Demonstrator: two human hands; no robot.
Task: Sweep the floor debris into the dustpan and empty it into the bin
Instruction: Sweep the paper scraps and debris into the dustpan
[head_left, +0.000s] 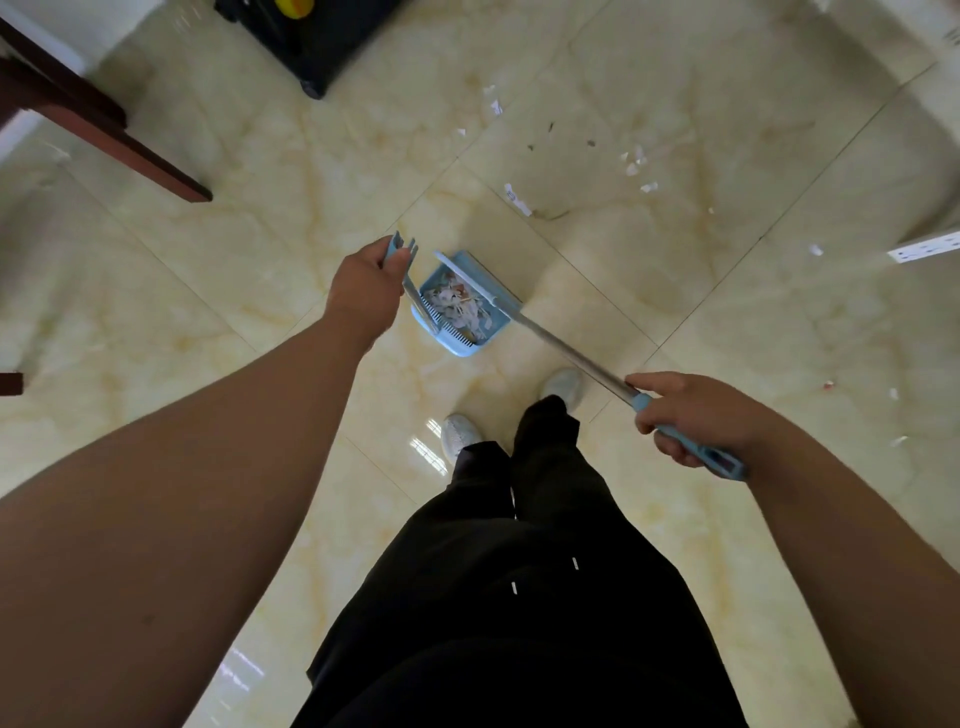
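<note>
A person in loose black fabric trousers (519, 597) is standing at the lower centre of the frame, with pale rounded shoes (460, 431) showing just above them. Two bare forearms are reaching in from the lower left and lower right.

At the right middle, the right hand (696, 421) is gripping the long broom with a light blue plastic grip and a thin silver metal shaft (566, 351), its fingers curling round the grip. The shaft is slanting up and left, its pale head end lying across the dustpan's opening.

At the centre, slightly left, the left hand (366, 291) is holding the forked top of the upright light blue plastic handle (397, 249). Its fingers are wrapping round that handle.

The small light blue plastic dustpan (462, 349) is sitting at the frame's centre, just above the shoes. It is box-shaped, with a row of comb teeth along its near edge. A heap of torn white paper scraps (460, 306) is filling it.

The glossy cream marble-patterned tile floor (260, 260) is reflecting light. Loose white paper bits and dark specks (519, 200) are lying scattered across the upper right, well apart from the dustpan.

At the right edge, a white power strip (924, 250) is lying flat. In the upper left, dark brown wooden furniture (119, 140) is standing on a slanting foot. At the top, a black boxy object (322, 47) is holding something round and yellow (293, 6).
</note>
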